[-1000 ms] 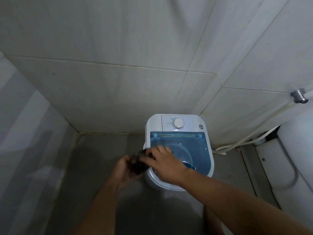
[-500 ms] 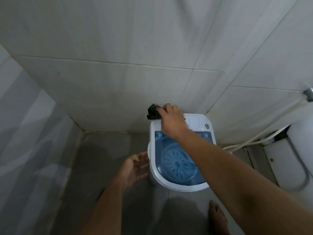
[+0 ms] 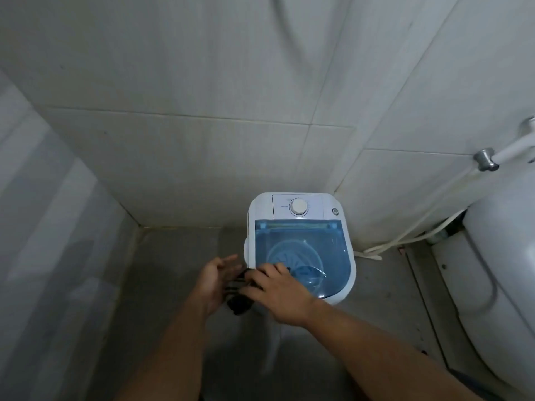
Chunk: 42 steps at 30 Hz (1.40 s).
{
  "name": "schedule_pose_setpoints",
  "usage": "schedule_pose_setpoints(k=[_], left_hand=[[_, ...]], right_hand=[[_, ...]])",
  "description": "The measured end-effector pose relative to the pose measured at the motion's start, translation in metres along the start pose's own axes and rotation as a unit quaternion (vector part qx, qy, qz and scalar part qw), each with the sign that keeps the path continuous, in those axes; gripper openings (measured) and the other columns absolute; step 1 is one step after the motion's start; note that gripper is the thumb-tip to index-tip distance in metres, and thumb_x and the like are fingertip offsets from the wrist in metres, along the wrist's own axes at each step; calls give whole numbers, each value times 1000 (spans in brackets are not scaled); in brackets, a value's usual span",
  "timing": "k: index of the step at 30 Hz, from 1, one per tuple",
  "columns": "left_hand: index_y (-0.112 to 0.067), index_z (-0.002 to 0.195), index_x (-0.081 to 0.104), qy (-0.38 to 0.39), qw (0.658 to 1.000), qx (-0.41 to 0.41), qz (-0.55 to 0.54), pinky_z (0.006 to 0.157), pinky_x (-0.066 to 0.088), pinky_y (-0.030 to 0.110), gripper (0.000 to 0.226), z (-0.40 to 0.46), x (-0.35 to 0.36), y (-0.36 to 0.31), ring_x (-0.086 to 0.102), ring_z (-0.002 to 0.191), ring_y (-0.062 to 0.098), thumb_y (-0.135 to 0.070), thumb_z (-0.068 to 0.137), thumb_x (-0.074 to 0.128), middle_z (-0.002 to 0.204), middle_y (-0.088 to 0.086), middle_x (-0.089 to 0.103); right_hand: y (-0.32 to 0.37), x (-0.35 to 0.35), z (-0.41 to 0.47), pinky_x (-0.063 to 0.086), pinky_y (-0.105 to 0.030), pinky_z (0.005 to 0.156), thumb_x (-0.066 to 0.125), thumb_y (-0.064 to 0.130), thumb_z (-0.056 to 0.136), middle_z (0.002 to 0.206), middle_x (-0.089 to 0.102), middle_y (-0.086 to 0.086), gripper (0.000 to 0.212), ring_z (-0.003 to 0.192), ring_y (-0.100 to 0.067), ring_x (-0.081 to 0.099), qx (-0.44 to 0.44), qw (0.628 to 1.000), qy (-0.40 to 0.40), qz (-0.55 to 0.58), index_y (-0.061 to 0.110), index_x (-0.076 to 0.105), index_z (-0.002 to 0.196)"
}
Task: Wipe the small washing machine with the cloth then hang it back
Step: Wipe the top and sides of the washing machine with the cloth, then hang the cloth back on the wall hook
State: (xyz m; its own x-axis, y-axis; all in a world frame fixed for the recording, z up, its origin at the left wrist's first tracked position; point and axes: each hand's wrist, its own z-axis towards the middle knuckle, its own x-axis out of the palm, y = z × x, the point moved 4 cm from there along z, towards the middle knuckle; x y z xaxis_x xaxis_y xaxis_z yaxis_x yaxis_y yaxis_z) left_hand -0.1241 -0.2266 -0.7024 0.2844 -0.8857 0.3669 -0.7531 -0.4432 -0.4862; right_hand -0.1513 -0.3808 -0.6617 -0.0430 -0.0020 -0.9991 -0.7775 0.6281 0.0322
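A small white washing machine [image 3: 301,206] with a blue see-through lid and a round dial stands on the floor in the tiled corner. A dark crumpled cloth [image 3: 238,296] sits at the machine's near-left edge, between my two hands. My right hand [image 3: 278,287] lies over the cloth and grips it, fingers resting on the lid's near-left corner. My left hand [image 3: 215,280] is just left of the cloth, fingers spread, palm cupped against it from the side. Part of the cloth is hidden under my right hand.
Tiled walls close in behind and to the left. A white hose [image 3: 405,241] runs from a metal wall fitting [image 3: 486,159] down to the floor beside the machine. A white toilet [image 3: 503,270] stands at the right. Grey floor lies left of the machine.
My right hand carried the cloth from the machine's far-left corner by the dial back to its near-left edge. My left hand moved up against the cloth.
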Motion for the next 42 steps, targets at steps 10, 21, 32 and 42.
schedule_pose_setpoints(k=[10,21,32,42], left_hand=[[-28,121,65,-2,968,69,242,103,39,44,36,-120,38,0,55,125,23,-41,99,39,128,1,66],[-27,122,68,150,925,214,275,102,51,47,53,-297,141,-36,71,110,21,-63,83,65,116,2,76],[-16,115,70,121,905,330,241,82,58,37,49,-396,177,-82,70,97,22,-45,78,80,108,6,75],[-21,96,66,139,903,346,212,77,52,33,15,-439,185,-121,67,92,19,-23,84,75,94,2,72]], right_hand=[[18,-95,-111,47,-32,94,62,17,86,112,63,6,39,105,-11,58,204,927,-6,314,29,62,123],[25,-264,-146,50,-57,103,83,16,74,111,76,-16,44,109,-37,70,313,599,-284,680,10,69,115],[57,-375,-144,53,-53,101,69,29,95,108,77,-15,25,106,-33,72,257,599,-339,679,13,73,114],[60,-419,-133,60,-43,84,59,47,98,103,78,-15,44,95,-32,76,273,510,-335,744,9,71,117]])
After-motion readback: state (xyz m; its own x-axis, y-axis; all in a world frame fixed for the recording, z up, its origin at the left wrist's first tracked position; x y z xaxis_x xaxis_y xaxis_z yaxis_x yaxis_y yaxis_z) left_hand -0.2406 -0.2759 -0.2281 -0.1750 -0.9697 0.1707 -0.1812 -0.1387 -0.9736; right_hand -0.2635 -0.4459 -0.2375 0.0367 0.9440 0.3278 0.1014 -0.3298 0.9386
